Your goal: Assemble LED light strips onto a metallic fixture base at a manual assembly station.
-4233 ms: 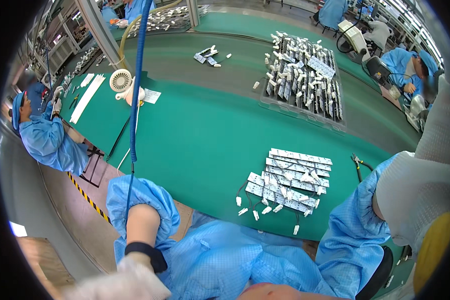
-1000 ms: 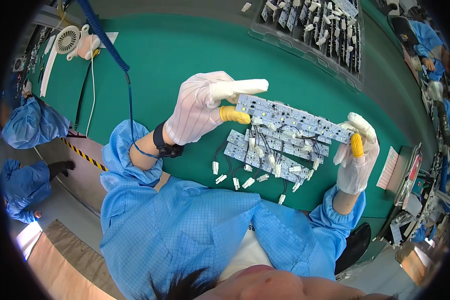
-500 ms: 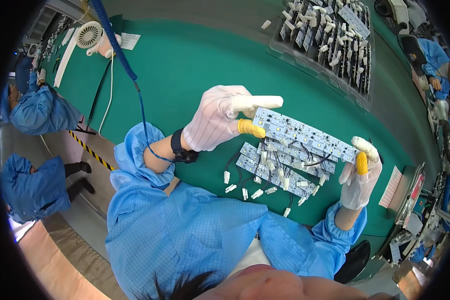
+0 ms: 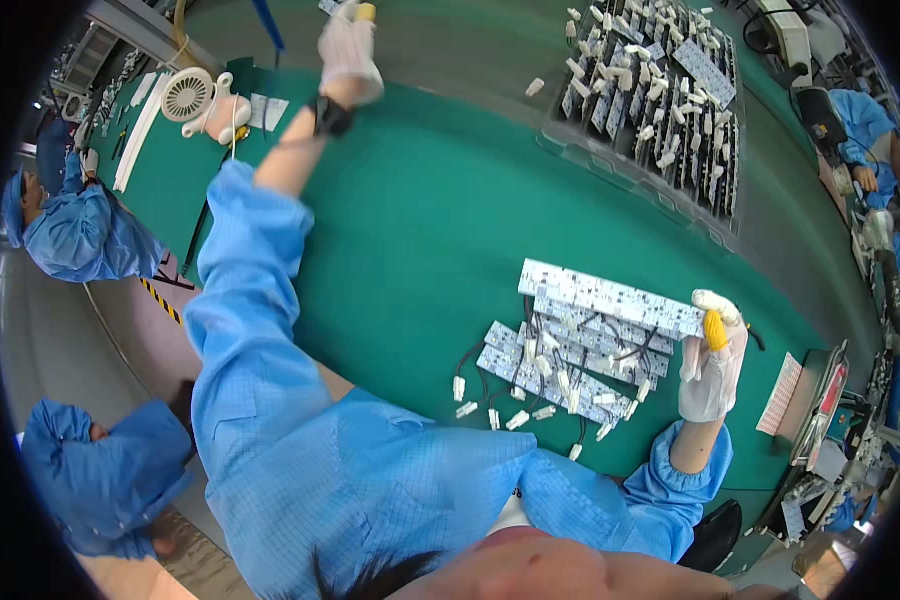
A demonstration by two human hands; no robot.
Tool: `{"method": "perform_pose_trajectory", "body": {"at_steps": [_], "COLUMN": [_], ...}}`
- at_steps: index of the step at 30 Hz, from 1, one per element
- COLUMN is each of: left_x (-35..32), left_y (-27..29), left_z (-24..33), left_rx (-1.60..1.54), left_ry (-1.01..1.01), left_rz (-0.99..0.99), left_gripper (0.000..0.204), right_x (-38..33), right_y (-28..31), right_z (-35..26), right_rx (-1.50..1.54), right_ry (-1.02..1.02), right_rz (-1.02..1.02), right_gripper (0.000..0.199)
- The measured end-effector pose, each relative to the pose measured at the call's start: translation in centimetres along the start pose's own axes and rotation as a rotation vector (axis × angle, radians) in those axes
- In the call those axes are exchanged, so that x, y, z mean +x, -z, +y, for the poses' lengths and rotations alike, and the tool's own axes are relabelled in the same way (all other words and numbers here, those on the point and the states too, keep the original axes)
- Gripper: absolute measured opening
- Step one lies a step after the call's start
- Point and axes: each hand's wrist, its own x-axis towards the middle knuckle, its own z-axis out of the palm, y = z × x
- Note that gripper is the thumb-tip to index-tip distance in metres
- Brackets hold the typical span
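My right hand (image 4: 715,360), in a white glove with a yellow thumb cover, pinches the right end of a long white LED circuit board (image 4: 610,296). That board is held over a loose pile of similar LED boards (image 4: 545,376), whose short dark wires end in white connectors. My left hand (image 4: 350,55), gloved alike, reaches far out to the upper edge of the view. Beside its fingers shows a small piece of a pale board-like thing (image 4: 329,6), mostly cut off. The left fingertips are partly out of view and blurred, so their grip cannot be made out.
A clear plastic tray (image 4: 640,185) packed with upright LED boards stands at the far right. One loose white connector (image 4: 535,87) lies beside it. A small white fan (image 4: 192,97) is at the far left of the green mat (image 4: 400,200). Co-workers in blue are on both sides.
My left hand has left the board's left end and swung far up and left. My right hand still holds the board, which has dropped slightly toward the pile.
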Motion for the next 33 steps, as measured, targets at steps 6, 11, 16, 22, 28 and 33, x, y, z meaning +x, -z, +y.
{"method": "perform_pose_trajectory", "body": {"at_steps": [6,11,16,22,28,33], "left_x": [-3.2,-4.0,-4.3,-5.3,-1.1,6.5], "left_y": [-8.4,-9.9,-10.7,-9.6,-6.8,-4.9], "left_z": [-16.2,-19.5,-22.2,-23.8,-17.8,-2.4], "left_rx": [0.362,0.484,0.435,0.509,0.297,-0.632], "left_ry": [1.137,1.287,1.297,1.173,1.091,0.568], "left_rz": [-0.652,-0.615,-0.592,-0.570,0.006,-0.071], "left_gripper": [0.046,0.052,0.060,0.054,0.021,0.044], "right_x": [0.4,0.7,0.7,0.8,0.7,3.1], "right_y": [0.5,0.8,0.5,0.5,-0.2,-0.7], "right_z": [0.7,1.3,1.4,1.2,0.1,-0.9], "right_rx": [0.156,0.112,0.003,-0.015,-0.018,-0.844], "right_ry": [-0.024,-0.066,-0.096,-0.109,-0.126,0.147], "right_rz": [-0.012,0.027,0.094,0.066,0.134,0.045], "right_gripper": [0.051,0.044,0.035,0.034,0.038,0.024]}}
